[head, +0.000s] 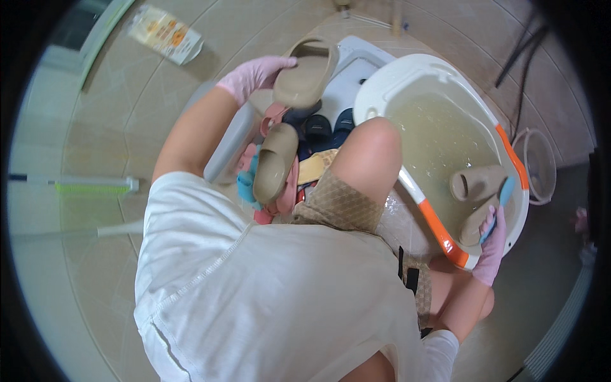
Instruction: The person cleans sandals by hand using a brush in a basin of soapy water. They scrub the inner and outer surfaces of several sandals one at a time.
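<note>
My left hand (255, 76), in a pink glove, grips the side of a tan slide slipper (303, 83) above a pile of footwear. A blue-handled brush (507, 191) is in my right hand (494, 248), also pink-gloved, over the near right rim of a white plastic tub (382, 86) with orange grips. Cloudy water (434, 129) fills much of the tub. Two brown slippers sit in it by my right hand, the upper one (479, 181) apart from the lower one (472, 227). Another tan slipper (276, 164) lies on top of the pile, left of my raised knee.
Dark slides (318, 126), a yellow sandal (315, 167) and a blue slipper (247, 184) lie in the pile beside a grey plastic basin (234, 138). A clear bucket (537, 167) stands right of the tub. On the floor are a printed package (167, 36) and a green-bristled brush (93, 187).
</note>
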